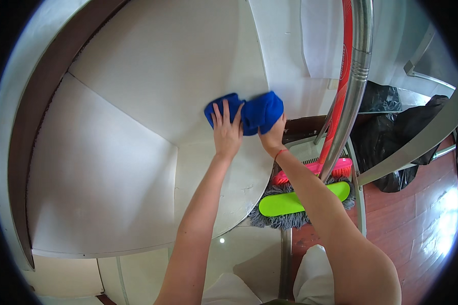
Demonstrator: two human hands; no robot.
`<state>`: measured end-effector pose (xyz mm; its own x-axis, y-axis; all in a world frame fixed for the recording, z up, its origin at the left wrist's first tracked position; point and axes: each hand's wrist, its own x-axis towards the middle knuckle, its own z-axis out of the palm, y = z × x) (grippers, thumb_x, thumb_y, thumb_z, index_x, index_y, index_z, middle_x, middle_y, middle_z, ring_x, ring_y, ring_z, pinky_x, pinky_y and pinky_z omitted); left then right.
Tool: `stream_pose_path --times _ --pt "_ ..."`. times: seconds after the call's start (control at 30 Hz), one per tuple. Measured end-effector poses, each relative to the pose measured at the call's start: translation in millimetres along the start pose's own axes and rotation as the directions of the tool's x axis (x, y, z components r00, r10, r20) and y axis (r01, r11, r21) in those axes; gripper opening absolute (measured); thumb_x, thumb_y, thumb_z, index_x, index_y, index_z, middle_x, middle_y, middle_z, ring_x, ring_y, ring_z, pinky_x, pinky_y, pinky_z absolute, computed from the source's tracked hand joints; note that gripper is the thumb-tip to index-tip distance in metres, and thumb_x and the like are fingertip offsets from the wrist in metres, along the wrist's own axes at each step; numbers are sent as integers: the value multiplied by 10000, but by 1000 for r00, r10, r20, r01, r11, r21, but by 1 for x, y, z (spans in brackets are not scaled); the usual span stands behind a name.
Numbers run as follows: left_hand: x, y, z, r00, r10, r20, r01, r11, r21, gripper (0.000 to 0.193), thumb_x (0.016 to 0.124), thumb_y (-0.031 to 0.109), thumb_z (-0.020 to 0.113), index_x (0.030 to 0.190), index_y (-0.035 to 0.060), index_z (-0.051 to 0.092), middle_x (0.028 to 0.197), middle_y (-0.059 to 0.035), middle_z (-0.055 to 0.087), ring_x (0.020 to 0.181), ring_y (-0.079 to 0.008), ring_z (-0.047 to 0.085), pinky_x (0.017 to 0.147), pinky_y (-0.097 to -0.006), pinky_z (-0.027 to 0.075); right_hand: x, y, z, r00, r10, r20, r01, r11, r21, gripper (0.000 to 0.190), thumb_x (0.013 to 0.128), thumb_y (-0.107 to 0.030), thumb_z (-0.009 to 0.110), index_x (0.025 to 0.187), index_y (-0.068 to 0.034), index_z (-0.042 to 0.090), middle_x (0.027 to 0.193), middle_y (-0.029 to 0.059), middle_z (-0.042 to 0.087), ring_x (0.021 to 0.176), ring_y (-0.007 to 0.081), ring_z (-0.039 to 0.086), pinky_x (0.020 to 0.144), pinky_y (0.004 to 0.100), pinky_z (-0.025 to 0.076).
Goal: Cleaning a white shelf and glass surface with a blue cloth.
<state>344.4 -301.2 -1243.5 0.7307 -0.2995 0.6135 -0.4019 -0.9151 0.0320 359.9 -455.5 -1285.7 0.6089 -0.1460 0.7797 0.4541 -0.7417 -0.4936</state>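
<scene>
A blue cloth [262,112] lies bunched against the pale inner panel of a white cabinet or shelf unit [168,68], near its right edge. My left hand [228,131] holds the cloth's left part down with its fingers spread over it. On the other side, my right hand [273,131] grips the cloth's thicker right part, which hides most of its fingers. A thin red string circles my right wrist. Both forearms reach up from the bottom of the view.
To the right stand a mop with a lime-green head [282,204], a pink broom [341,164], a dustpan [303,150] and a bent metal tube [358,80]. Black plastic bags [381,133] sit beyond, beside a grey curved frame [412,152]. Reddish wood flooring [393,213] meets pale tile [252,248] below.
</scene>
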Motion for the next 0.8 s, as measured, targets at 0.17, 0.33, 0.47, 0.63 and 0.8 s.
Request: stream_pose_path --times 0.17,0.33,0.47,0.63,0.8 --pt "-34 5 13 992 -93 88 101 990 -94 812 809 77 697 1535 168 345 1568 -308 157 1433 -559 156 1159 -570 279 -53 14 -3 979 12 203 34 974 -224 375 876 -236 593 1220 -89 614 1265 149 594 1243 344 475 1071 486 325" --pt "-39 7 -3 942 -319 108 337 880 -335 939 833 36 683 1585 118 126 1594 -322 -28 1465 -518 112 1183 -493 262 -41 -32 -16 882 282 377 -210 953 -220 433 799 -275 715 1165 -65 621 1223 172 591 1153 390 499 964 488 376" --pt "-26 23 -13 863 -506 18 424 703 -572 950 919 60 632 1586 115 -42 1605 -290 -130 1494 -461 85 1202 -438 218 -43 -39 -9 977 60 206 -94 983 159 396 775 -176 752 1128 -72 607 1078 190 606 1005 442 551 831 508 439" --pt "-49 12 -59 820 -570 -56 302 514 -803 834 991 162 578 1594 111 4 1645 -201 -87 1522 -357 72 1216 -412 130 -33 -106 -33 958 -179 223 66 897 437 414 734 -119 694 1136 -70 608 1083 201 617 997 431 564 848 512 435" --pt "-87 26 -136 837 -373 -399 65 794 -605 463 974 187 583 1403 53 472 1653 -176 65 1522 -316 114 1208 -443 117 -36 -162 -82 891 -385 241 156 757 635 442 672 -29 644 1111 -34 594 1039 187 611 969 423 579 846 476 478"
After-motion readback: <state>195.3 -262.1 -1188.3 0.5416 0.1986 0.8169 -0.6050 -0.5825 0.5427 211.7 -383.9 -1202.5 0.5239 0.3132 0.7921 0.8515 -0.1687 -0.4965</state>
